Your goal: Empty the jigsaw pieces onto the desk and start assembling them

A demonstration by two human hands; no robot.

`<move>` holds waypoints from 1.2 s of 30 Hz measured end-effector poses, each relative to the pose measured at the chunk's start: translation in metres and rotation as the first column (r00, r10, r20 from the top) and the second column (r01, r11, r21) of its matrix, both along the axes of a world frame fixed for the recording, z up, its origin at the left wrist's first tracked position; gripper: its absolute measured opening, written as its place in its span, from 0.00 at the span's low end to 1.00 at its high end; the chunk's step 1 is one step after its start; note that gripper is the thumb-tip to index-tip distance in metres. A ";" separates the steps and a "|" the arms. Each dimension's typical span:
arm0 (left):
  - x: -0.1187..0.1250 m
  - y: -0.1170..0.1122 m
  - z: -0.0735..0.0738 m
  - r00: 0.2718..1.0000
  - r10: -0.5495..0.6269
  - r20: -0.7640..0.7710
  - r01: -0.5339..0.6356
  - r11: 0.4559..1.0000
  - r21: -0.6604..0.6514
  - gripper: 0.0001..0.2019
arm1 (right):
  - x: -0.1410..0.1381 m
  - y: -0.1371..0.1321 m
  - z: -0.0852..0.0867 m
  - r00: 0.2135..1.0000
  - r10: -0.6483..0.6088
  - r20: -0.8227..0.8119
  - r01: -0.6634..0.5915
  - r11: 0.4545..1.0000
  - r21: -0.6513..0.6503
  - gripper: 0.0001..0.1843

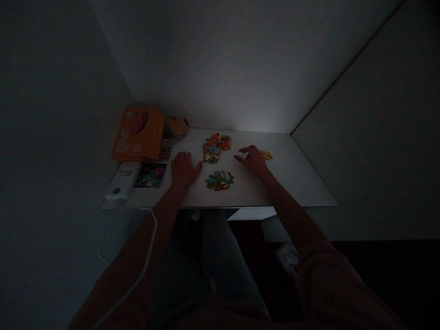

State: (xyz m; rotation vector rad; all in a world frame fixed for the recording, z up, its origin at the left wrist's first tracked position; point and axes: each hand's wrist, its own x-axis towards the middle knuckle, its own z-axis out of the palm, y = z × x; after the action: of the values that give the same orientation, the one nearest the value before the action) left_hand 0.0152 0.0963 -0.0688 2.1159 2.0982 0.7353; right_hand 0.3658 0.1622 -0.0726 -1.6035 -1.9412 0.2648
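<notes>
The scene is dim. My left hand point(184, 168) lies flat on the white table point(292, 183), fingers stretched out and thumb spread, holding nothing. My right hand point(252, 159) rests palm down with fingers apart, empty as well. Between the hands lies a heap of coloured jigsaw pieces point(216, 147), and a smaller heap point(220, 179) sits nearer the front edge. A few yellow-orange pieces point(266, 155) lie just right of my right hand.
An orange puzzle box point(139, 133) leans at the back left, with a clear bag of pieces point(176, 127) beside it and picture cards point(151, 175) in front. A white device point(123, 181) with a cable lies at the left edge. Walls enclose the table.
</notes>
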 end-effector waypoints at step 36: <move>0.009 -0.008 0.015 0.990 0.039 -0.135 -0.051 0.995 -0.082 0.33 | 0.066 -0.010 0.005 0.940 -0.263 0.216 0.252 0.964 0.081 0.40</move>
State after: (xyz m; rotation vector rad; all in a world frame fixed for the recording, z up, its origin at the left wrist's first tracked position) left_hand 0.0237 0.0883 -0.0541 2.1341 2.2073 0.5113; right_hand 0.4317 0.1525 -0.0679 -1.8975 -1.8529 -0.0772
